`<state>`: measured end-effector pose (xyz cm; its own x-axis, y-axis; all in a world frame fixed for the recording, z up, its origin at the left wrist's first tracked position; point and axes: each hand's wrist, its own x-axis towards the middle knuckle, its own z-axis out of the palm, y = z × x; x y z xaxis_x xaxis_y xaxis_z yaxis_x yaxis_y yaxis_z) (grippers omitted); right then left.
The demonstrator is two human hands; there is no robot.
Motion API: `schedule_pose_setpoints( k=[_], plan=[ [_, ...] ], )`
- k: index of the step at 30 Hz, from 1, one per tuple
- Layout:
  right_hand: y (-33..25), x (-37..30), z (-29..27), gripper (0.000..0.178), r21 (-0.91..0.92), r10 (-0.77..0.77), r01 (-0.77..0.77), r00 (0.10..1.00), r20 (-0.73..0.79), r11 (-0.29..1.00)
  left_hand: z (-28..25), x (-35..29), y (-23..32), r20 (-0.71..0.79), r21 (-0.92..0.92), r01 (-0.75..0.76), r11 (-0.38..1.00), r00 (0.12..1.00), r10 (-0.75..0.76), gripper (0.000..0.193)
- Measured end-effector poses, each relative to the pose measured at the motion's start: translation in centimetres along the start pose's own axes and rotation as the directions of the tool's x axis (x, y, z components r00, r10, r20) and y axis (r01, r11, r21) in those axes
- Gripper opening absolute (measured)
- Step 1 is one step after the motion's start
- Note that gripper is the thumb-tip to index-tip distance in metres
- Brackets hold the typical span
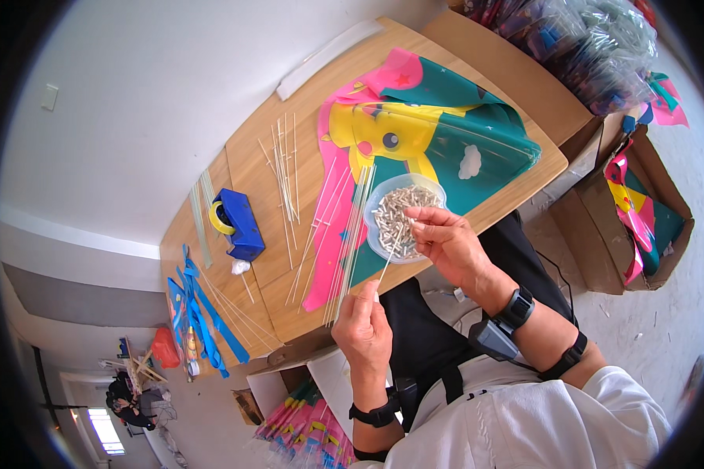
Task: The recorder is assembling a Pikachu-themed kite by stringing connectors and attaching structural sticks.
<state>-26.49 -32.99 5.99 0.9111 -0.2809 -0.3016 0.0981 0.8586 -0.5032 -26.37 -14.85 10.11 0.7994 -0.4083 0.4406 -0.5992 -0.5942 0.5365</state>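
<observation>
white rod [386, 261] sits pinched in the left hand [364, 332]; right hand [450, 244], fingers together, seemingly grips a tube [411, 220]. some rods [285, 173] already carry crosspieces [321, 223]; the bowl [436, 187] holds many loose.

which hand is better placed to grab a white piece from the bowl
Probably the right hand: its fingertips are over the bowl, close to the small white pieces. The left hand is farther off, by the table's near edge, and is busy pinching a thin stick.
</observation>
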Motion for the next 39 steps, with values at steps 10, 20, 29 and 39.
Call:
schedule_pose_setpoints(
  k=[10, 20, 29, 39],
  plan=[
    [0.0, -0.03, -0.43, 0.004, 0.118, 0.034, -0.031, 0.999, -0.023, 0.993, 0.09, -0.01, 0.09, 0.002, 0.001, -0.002, 1.0, 1.0, 0.002, 0.027],
    [-0.07, -0.26, -0.25, 0.003, 0.104, 0.017, -0.012, 0.999, -0.044, 0.995, 0.46, -0.02, -0.03, -0.019, -0.002, -0.044, 0.999, 0.999, 0.044, 0.035],
    [-0.06, -0.55, 0.12, 0.008, 0.036, -0.025, 0.028, 0.998, -0.064, 0.999, 0.52, 0.03, 0.12, -0.006, 0.025, -0.053, 0.998, 0.999, 0.053, 0.034],
    [0.34, -0.31, -0.31, 0.011, -0.213, -0.213, 0.2, 0.976, -0.039, 0.956, 0.55, 0.0, -0.12, -0.002, 0.03, -0.059, 0.998, 0.998, 0.059, 0.033]
  ],
)
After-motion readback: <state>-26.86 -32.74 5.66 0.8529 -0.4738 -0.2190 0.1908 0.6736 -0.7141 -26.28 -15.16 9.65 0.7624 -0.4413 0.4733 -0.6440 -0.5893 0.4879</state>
